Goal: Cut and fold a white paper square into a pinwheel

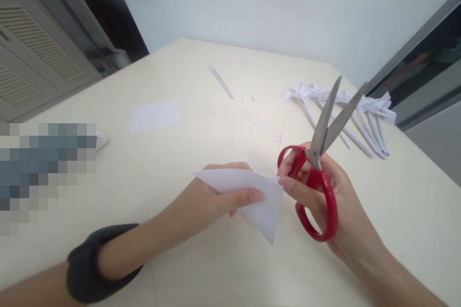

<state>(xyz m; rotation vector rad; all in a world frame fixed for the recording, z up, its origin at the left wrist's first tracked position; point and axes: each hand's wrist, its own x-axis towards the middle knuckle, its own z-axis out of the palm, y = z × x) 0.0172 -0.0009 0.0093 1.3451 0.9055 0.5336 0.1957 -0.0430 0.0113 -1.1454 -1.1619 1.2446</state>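
A folded, triangular piece of white paper [264, 206] is pinched in my left hand [219, 199], thumb on top and fingers underneath. My right hand [334, 192] carries red-handled scissors [326, 211], their blades parted and pointing up and away. With its thumb and fingertips the same hand also touches the paper's upper right corner. The scissors hang beside the paper, and their blades do not touch it.
White paper pinwheels [360, 105] on rolled sticks lie at the right. Thin rolled paper sticks [221, 82] lie farther back, with paper scraps [261, 125] nearer. A flat paper sheet [154, 116] rests at the left, behind a blurred-out object [39, 163].
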